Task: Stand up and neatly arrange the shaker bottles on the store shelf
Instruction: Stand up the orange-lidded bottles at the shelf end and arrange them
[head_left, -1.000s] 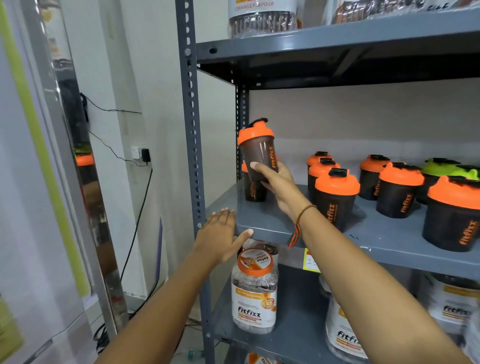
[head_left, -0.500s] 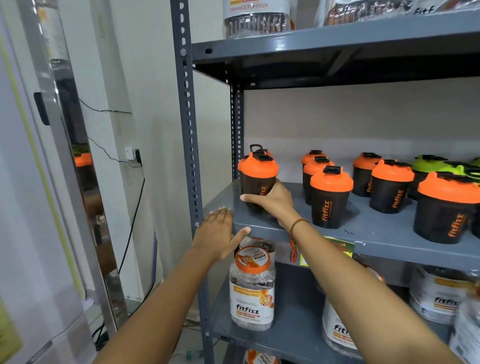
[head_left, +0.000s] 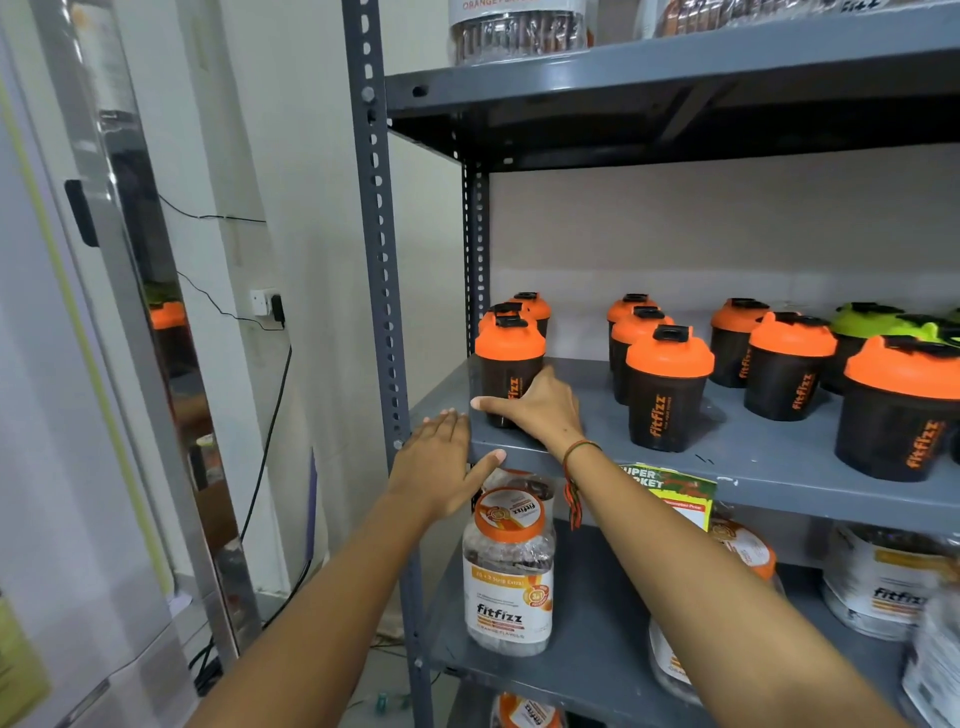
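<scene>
Black shaker bottles with orange lids stand in rows on the grey middle shelf (head_left: 727, 467). At the shelf's left end a front bottle (head_left: 509, 364) stands upright with two more behind it. My right hand (head_left: 540, 410) wraps around this front bottle's base, thumb pointing left. My left hand (head_left: 441, 467) lies flat and open on the shelf's front left corner, holding nothing. Another row starts with a bottle (head_left: 667, 387) to the right. Green-lidded bottles (head_left: 872, 322) stand at the far right back.
A grey slotted upright post (head_left: 382, 260) frames the shelf's left side. A Fitfizz jar (head_left: 509, 566) and white tubs (head_left: 883, 587) sit on the lower shelf. More jars stand on the top shelf (head_left: 675, 62). A white wall with a socket (head_left: 265, 301) and cables is at left.
My right hand brought the lifted bottle down onto the shelf in front of the left-end bottles and slid to its base. My left hand stayed on the shelf corner.
</scene>
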